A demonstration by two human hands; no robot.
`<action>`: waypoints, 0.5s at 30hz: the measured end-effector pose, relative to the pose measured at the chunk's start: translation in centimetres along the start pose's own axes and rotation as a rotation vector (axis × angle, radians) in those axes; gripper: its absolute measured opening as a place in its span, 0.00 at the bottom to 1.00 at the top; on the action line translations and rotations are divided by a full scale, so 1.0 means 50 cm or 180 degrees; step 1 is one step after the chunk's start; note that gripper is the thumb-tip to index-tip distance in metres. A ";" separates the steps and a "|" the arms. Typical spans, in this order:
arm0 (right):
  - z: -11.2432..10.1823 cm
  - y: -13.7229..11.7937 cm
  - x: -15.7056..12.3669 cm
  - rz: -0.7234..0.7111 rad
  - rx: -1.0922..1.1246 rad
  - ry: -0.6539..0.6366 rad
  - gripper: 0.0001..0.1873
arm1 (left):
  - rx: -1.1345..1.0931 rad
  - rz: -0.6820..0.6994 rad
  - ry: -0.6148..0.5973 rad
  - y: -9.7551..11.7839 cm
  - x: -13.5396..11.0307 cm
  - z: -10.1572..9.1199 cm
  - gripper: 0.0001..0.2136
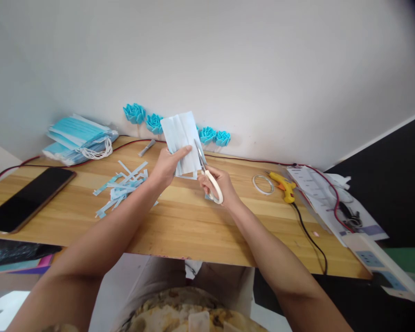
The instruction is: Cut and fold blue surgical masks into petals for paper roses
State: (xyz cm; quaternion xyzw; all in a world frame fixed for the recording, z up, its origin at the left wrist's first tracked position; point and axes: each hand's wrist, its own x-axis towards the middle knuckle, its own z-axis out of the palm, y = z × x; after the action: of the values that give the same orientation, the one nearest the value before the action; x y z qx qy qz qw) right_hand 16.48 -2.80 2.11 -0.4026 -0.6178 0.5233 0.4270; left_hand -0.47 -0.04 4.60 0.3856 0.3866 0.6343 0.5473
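While the left hand (168,163) grips a pleated face mask (180,133), the right hand (224,186) holds scissors (212,179) at its edge

At the far left, where the tabletop (180,230) meets the white wall (263,69), a stack of blue face masks (78,131) lies with white ear loops (97,150) spilling toward its right. Nearer, a dark-screened smartphone (29,200) rests at the left end. Right of both is a loose heap of cut pale-blue strips (122,191), with a short grey bundle (147,147) farther off, near the wall. Along that wall stand blue layered flowers (134,113), two to the left of the raised mask and two to its right.

In the middle, above the tabletop, the mask is pinched in the left hand, its thumb across the near face. The right hand is closed around the scissors' white handle; their blades run along the mask's right edge.

Farther right lie a thin pale ring (263,193) and, just beside it, a yellow glue gun (285,186), its black cord (307,230) trailing toward the near edge. Printed papers (302,184) spread beyond, with keys (355,219) on top. A white power strip (383,265) sits at the near right corner.
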 end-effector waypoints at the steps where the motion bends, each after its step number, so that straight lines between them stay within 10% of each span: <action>1: 0.000 0.000 0.000 0.0013 -0.0014 0.0000 0.17 | -0.0003 0.0021 0.0009 -0.001 0.002 -0.001 0.28; 15: 0.002 -0.032 -0.008 0.0044 -0.0239 -0.0111 0.30 | 0.0189 -0.0060 -0.0064 -0.005 -0.008 0.002 0.25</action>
State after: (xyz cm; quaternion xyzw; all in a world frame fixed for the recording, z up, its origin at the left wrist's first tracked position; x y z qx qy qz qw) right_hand 16.45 -3.38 3.66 -0.4135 -0.6416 0.5096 0.3972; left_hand -0.22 -0.40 4.37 0.4044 0.4034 0.6134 0.5454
